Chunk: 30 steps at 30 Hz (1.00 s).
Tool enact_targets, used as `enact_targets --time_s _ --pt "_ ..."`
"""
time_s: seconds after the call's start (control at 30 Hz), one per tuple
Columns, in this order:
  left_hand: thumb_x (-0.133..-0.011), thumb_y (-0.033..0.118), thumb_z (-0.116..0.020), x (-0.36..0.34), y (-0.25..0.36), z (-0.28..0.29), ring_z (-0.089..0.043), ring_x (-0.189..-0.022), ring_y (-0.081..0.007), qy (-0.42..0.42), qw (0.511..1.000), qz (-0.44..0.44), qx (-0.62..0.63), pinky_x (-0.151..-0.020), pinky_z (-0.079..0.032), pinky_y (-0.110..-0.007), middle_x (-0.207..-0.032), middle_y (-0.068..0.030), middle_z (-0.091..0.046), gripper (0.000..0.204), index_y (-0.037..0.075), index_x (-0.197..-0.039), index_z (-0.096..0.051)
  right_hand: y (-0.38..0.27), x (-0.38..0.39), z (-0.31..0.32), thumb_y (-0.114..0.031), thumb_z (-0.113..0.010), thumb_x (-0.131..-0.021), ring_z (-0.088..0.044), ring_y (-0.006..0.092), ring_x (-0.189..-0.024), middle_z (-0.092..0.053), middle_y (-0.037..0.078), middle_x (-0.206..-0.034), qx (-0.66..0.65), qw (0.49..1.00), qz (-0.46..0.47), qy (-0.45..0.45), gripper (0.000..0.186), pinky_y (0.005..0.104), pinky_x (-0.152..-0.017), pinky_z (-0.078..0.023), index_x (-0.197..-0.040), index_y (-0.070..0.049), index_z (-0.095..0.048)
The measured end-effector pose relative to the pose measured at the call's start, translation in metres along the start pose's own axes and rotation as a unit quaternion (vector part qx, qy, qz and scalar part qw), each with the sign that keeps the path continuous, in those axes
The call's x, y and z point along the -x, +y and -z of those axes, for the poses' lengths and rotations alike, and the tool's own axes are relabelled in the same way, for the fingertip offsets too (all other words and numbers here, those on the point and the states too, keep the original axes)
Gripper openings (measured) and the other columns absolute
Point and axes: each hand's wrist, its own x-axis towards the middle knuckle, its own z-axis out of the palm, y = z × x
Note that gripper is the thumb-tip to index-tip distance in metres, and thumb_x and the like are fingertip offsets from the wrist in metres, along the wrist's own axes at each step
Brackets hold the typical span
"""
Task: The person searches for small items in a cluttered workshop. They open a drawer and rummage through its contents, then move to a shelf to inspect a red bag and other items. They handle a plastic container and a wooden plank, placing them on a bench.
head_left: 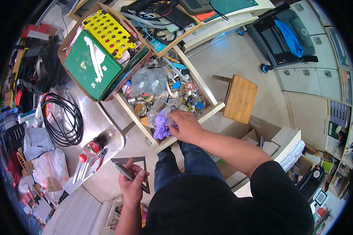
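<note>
My left hand [131, 182] is closed around a dark triangular set square [146, 169] and a slim grey bar-shaped tool [123, 170], held low beside my legs. My right hand [186, 126] reaches into the near part of an open drawer [217, 108]. Its thumb and fingers are curled at a crumpled purple glove-like piece [161, 126], next to clear plastic; the exact grip is partly hidden. Around it in the drawer lie a clear plastic bag [148, 81], a round metal tin [140, 109], blue caps and many small loose parts.
Left of the drawer is a metal table with a coiled black cable [62, 119], a red-capped bottle [91, 149] and red-handled pliers [101, 157]. A box with a green case [92, 64] stands beyond. A wooden stool [241, 98] is to the right, an office chair [280, 37] farther off.
</note>
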Motion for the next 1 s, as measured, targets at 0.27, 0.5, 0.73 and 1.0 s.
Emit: enact_targets --time_s 0.27,0.5,0.73,1.0 --pt "-0.086 -0.008 -0.067 0.004 -0.002 0.005 -0.067 -0.080 -0.0193 0.004 1.000 0.003 0.004 -0.062 -0.056 -0.028 -0.092 -0.0102 -0.060 0.055 0.002 -0.137 -0.048 -0.004 0.014 0.003 -0.020 -0.066 -0.083 -0.061 0.0351 -0.110 -0.064 0.016 -0.115 0.026 1.000 -0.015 -0.006 0.036 0.0467 -0.094 -0.044 -0.116 -0.006 -0.060" --pt "-0.083 -0.010 -0.070 0.010 -0.007 0.011 -0.068 -0.080 -0.0196 0.021 1.000 0.006 0.013 -0.063 -0.057 -0.028 -0.091 -0.0095 -0.061 0.059 0.001 -0.137 -0.048 0.001 0.018 0.004 -0.022 -0.068 -0.082 -0.060 0.0364 -0.110 -0.063 0.017 -0.119 0.028 1.000 -0.006 -0.008 0.040 0.0459 -0.098 -0.043 -0.118 -0.005 -0.062" --pt "-0.083 -0.008 -0.072 0.016 -0.012 0.019 -0.069 -0.080 -0.0200 0.031 0.999 0.007 0.012 -0.064 -0.058 -0.028 -0.091 -0.0095 -0.061 0.060 0.001 -0.137 -0.048 0.005 0.004 0.016 -0.026 -0.067 -0.089 -0.064 0.0381 -0.096 -0.067 0.019 -0.095 -0.069 0.997 -0.029 -0.022 0.027 0.0464 -0.082 -0.049 -0.101 -0.003 -0.062" --pt "-0.083 -0.008 -0.072 0.021 -0.014 0.022 -0.069 -0.080 -0.0192 0.039 0.999 0.015 0.018 -0.063 -0.058 -0.028 -0.090 -0.0095 -0.061 0.061 0.001 -0.137 -0.047 0.064 -0.069 0.023 -0.023 -0.059 -0.092 -0.067 0.0402 -0.087 -0.069 0.020 -0.092 0.086 0.986 -0.144 0.023 0.021 0.0495 -0.077 -0.052 -0.087 -0.005 -0.068"
